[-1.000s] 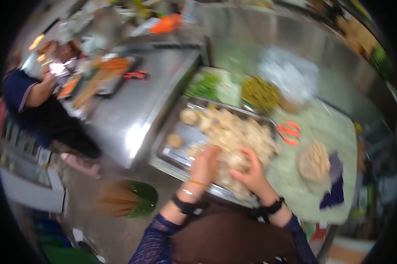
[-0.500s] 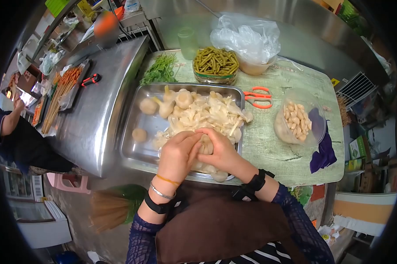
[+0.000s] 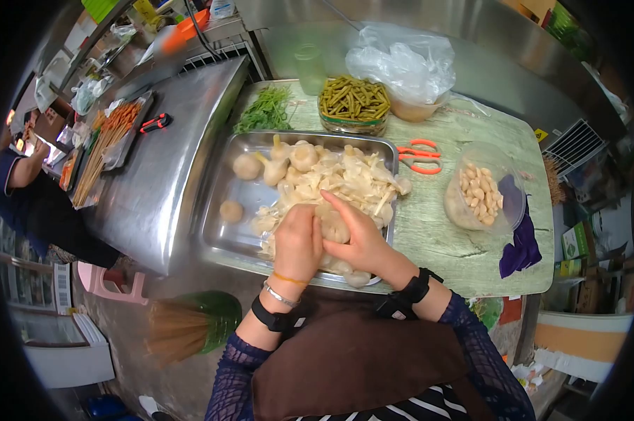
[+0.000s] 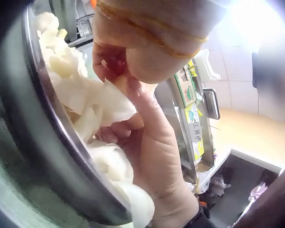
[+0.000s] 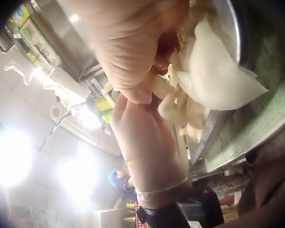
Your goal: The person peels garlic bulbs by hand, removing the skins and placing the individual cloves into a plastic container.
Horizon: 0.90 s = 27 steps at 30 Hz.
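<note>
Both hands meet over the near part of the rectangular stainless-steel tray (image 3: pixel 222 235), which stands on the pale green desk (image 3: pixel 440 242). The left hand (image 3: pixel 297 244) has its fingers curled tight onto the pale white mushroom piece (image 3: pixel 333 226), and the right hand (image 3: pixel 362 247) cups the same piece from the right, fingers bent around it. A pair of orange-handled scissors (image 3: pixel 419 158) lies on the desk just right of the tray's far corner.

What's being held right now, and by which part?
One pale mushroom piece over the tray, the left hand pinching its left side, the right hand cupping its right side.
</note>
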{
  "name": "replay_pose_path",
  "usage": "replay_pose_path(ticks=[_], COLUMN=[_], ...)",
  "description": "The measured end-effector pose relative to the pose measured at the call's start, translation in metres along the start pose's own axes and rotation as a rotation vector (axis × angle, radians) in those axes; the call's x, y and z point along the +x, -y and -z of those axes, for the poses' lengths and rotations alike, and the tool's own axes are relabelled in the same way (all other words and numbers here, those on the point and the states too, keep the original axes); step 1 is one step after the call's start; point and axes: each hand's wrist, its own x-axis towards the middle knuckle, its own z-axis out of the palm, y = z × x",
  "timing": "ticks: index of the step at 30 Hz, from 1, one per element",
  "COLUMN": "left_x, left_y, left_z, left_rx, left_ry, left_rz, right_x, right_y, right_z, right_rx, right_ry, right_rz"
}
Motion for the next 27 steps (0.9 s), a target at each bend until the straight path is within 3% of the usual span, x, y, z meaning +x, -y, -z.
replay_pose_path(ticks=[4,9,11,13,15,17,20,23,27], left_x=[0.000,-0.010,-0.009,-0.008,-0.007,-0.006,-0.009,-0.016,-0.016], left_y=[-0.001,0.023,0.017,0.023,0.012,0.001,0.007,0.008,0.003], left_z=[0.004,-0.001,0.003,0.002,0.001,0.016,0.011,0.001,-0.008], left_rx=[-0.058,-0.284,-0.429,-0.250,-0.179,-0.148,-0.101,-0.162,-0.289], left_ry=[0.025,0.206,0.255,0.274,0.067,-0.037,-0.034,-0.006,-0.066], left_rz=[0.085,0.438,0.676,0.441,0.271,0.245,0.039,-0.009,0.127], right_x=[0.001,0.000,-0.003,-0.002,-0.001,0.001,-0.004,-0.003,-0.007], right_y=[0.003,0.012,0.013,0.009,0.014,0.012,0.003,-0.001,0.008], right_z=[0.005,0.009,0.009,0.008,0.000,-0.005,-0.002,-0.004,-0.008], right_rx=[0.063,0.102,0.094,0.068,0.063,0.085,0.042,0.077,0.257], right_ry=[0.054,0.115,0.157,0.169,0.088,0.021,0.048,0.064,-0.081], right_rz=[-0.013,-0.059,-0.051,-0.073,-0.094,-0.105,-0.202,-0.190,-0.179])
